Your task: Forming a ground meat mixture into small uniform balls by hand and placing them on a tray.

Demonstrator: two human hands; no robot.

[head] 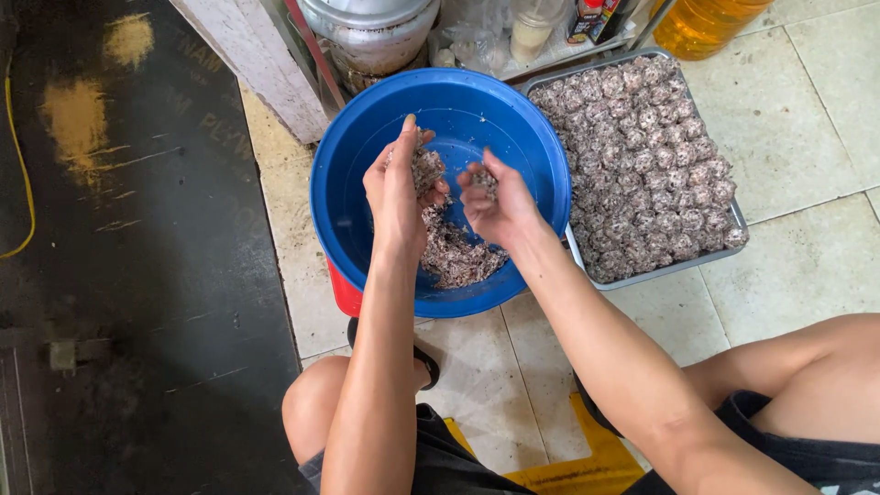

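Where both hands cup mixture (pixel 456 252) — blue basin's (pixel 367 137) roomy middle.

Head camera, steeply downward, close.

The bowl (pixel 367 156) is open above. A full tray (pixel 738 220) crowds its right; pots (pixel 371 32), perhaps touching, block behind.

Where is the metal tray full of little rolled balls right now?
In the head view the metal tray sits on the tiled floor at the right, touching the blue basin and just beyond the right hand.
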